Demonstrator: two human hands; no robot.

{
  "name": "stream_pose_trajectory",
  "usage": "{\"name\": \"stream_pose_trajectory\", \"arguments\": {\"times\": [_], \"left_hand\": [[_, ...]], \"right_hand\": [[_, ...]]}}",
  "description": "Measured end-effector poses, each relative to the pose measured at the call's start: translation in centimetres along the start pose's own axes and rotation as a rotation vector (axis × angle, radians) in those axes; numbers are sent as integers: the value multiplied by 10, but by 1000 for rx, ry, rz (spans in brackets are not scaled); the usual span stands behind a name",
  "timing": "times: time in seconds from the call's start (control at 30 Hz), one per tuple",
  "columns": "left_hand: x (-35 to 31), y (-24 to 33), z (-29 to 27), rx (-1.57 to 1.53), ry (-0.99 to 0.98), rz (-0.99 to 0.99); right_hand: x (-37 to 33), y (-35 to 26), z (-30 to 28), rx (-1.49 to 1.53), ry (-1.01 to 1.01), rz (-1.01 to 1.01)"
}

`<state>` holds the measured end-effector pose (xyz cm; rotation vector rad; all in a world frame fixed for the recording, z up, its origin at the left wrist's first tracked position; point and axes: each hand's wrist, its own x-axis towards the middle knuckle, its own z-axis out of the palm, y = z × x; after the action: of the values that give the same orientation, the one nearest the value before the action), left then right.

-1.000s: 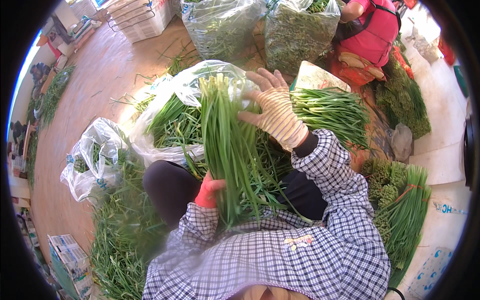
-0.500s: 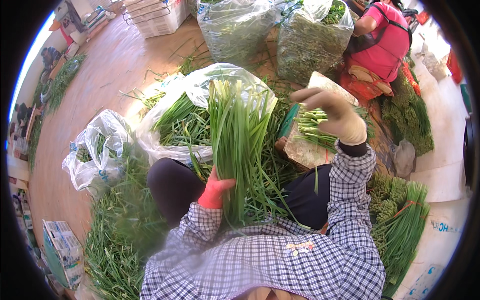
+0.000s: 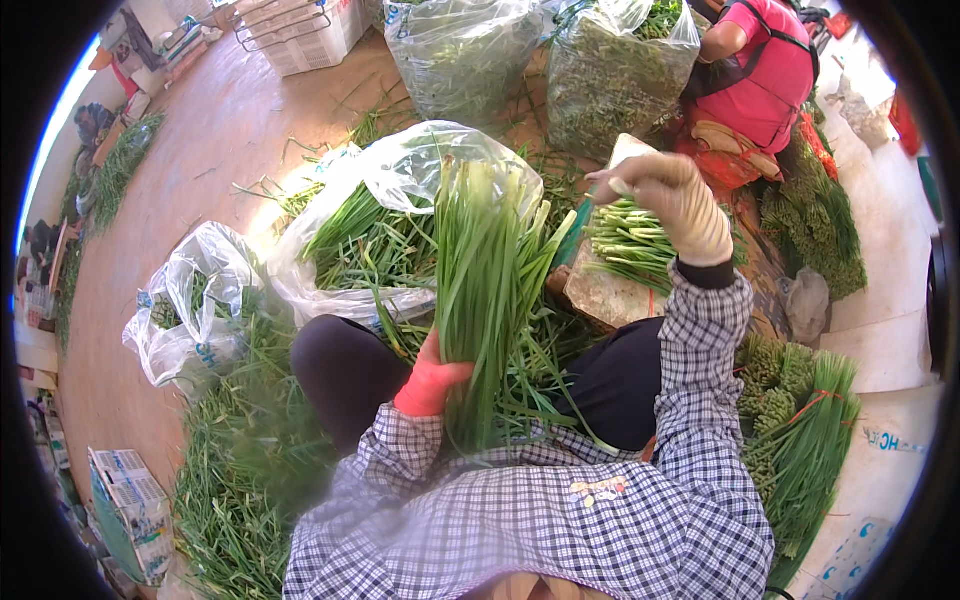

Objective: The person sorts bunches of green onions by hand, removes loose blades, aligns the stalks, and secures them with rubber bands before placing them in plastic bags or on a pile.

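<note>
In the head view, taking the dial from the middle of the picture, the bunch of garlic chives (image 3: 472, 270) stands at the centre, pale ends toward 12 o'clock. The left hand (image 3: 433, 380), gloved in pinkish red, is closed round its lower part at 7 o'clock. The right hand (image 3: 675, 205), in a pale striped glove, is raised at 2 o'clock with its fingers curled (blurred, so I cannot tell whether they grip anything).

The gathering looks well along: the held chives form a thick sheaf, though a few stems splay out toward 1 o'clock, their ends lower than the rest, and no band shows around it. Evening and binding therefore seem to be left.

At 2 o'clock another chive bunch (image 3: 632, 243) lies on the low counter (image 3: 600, 300), and whether it is tied I cannot tell. At 4 o'clock a bundle of long green stems (image 3: 815, 440) wears a red band (image 3: 822, 395), so some tying here is done. Plenty looks unsorted: loose leaves (image 3: 365, 250) in the open plastic bag (image 3: 305, 285) at 10 o'clock, and a heap of greens (image 3: 235, 490) at 8 o'clock.
</note>
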<state>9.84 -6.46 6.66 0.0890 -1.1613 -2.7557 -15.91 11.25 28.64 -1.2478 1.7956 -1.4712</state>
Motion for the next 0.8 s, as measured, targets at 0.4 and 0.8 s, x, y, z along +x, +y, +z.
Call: {"name": "stream_pose_trajectory", "arguments": {"times": [0.4,0.8], "left_hand": [[3,-1,3,-13,-65,-11],[8,-6,7,-1,67,114]], "right_hand": [[43,67,65,-886,86,-437],[-1,3,-13,-247,-488,-83]]}}
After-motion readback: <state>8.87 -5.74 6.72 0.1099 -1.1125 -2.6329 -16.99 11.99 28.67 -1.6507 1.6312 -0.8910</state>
